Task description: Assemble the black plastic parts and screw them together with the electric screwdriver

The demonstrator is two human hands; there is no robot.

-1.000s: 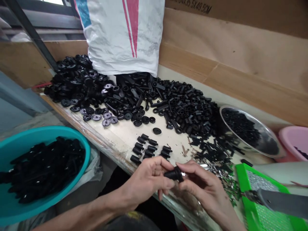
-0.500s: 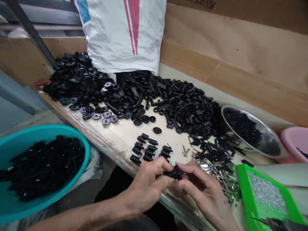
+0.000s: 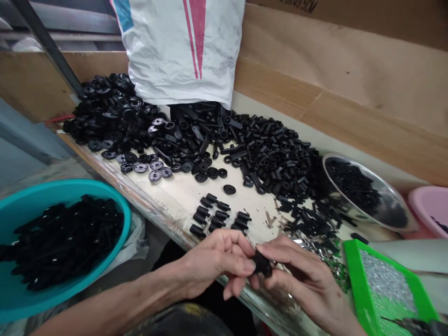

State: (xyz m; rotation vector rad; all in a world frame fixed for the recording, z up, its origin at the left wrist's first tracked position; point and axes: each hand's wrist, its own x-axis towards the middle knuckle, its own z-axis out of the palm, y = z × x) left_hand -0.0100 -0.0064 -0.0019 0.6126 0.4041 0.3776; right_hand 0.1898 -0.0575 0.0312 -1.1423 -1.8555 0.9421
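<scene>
My left hand [image 3: 217, 263] and my right hand [image 3: 301, 280] meet at the near edge of the workbench [image 3: 182, 196]. Both pinch one small black plastic part [image 3: 262, 266] between their fingertips. Just beyond them lie short rows of small black cylinders [image 3: 217, 215] laid side by side. A scatter of small shiny metal pieces [image 3: 315, 247] lies by my right hand.
Heaps of black discs [image 3: 112, 116] and black tubes [image 3: 276, 158] cover the back of the bench under a white woven sack [image 3: 182, 46]. A steel bowl [image 3: 364, 196] of black parts, a pink basin [image 3: 430, 205] and a green tray [image 3: 385, 284] sit right. A teal basin [image 3: 59, 242] of black parts stands left.
Both hands have stayed together on the black part, turning it and sinking slightly toward the bench edge. A grey tool seen at the right a second ago has dropped almost out of view.
</scene>
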